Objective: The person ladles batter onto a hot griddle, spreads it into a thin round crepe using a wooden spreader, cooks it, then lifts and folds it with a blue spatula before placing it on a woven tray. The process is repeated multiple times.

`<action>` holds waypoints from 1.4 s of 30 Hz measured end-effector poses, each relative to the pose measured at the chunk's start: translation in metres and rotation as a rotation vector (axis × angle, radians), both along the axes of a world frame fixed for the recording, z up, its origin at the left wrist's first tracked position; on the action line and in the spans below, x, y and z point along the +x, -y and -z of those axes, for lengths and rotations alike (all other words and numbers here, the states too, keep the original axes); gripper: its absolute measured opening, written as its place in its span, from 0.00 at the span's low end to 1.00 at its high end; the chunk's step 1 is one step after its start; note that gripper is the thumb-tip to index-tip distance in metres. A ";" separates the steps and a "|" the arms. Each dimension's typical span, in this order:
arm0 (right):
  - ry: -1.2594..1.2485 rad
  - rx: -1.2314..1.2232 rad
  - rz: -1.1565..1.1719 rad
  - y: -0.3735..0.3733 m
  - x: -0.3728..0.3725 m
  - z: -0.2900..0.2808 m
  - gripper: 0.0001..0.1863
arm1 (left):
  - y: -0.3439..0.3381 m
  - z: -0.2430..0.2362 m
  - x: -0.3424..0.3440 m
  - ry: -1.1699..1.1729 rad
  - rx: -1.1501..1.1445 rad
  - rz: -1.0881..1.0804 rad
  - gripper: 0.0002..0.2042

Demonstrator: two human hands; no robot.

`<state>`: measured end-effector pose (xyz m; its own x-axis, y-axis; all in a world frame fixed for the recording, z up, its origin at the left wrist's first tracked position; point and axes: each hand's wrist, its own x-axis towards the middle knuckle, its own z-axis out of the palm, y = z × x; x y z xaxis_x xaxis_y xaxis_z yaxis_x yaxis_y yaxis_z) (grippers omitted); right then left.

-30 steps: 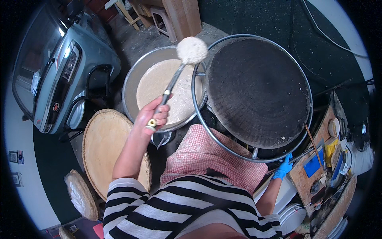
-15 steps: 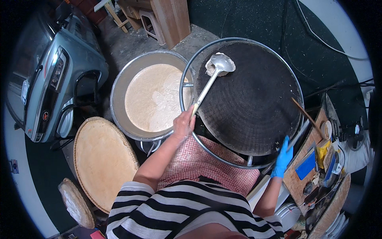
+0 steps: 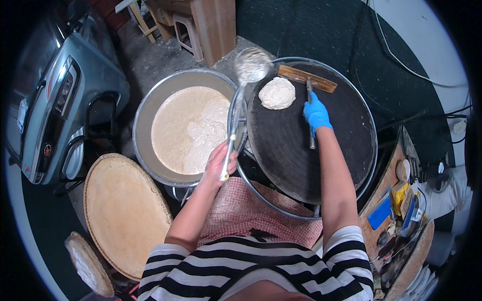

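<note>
Currently, my left hand clasps a ladle, right hand a T-shaped spreader; left of that grip, deposited batter lies unspread.

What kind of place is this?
Probably a garage-like room used for cooking: there's a big round black griddle, a deep metal pot of pale, batter-like mixture, and a vehicle nearby.

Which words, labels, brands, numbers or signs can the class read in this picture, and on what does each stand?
No readable words or numbers.
Vehicle front: a small round red badge, too small to read.
Yellow packet at right: any print is too small to tell.
Ladle in the left hand: blurred, no lettering visible.
Wooden spreader in the gloved right hand, and round griddle: none visible.
</note>
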<state>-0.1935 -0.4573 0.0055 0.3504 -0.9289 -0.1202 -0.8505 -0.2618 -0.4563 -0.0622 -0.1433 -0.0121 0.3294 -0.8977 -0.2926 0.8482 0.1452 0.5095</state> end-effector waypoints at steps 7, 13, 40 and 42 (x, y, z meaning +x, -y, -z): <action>-0.271 -0.035 -0.299 -0.065 0.011 -0.016 0.25 | -0.113 0.098 0.023 -0.224 0.267 -0.222 0.10; -0.402 0.061 -0.404 -0.099 -0.031 -0.050 0.31 | -0.184 0.163 0.025 -0.547 0.430 -0.240 0.09; -0.453 0.095 -0.340 -0.173 -0.066 -0.059 0.32 | -0.020 0.097 -0.095 0.935 0.805 0.206 0.16; -0.540 0.127 -0.384 -0.173 -0.077 -0.068 0.32 | -0.020 0.103 -0.093 0.903 0.781 0.229 0.17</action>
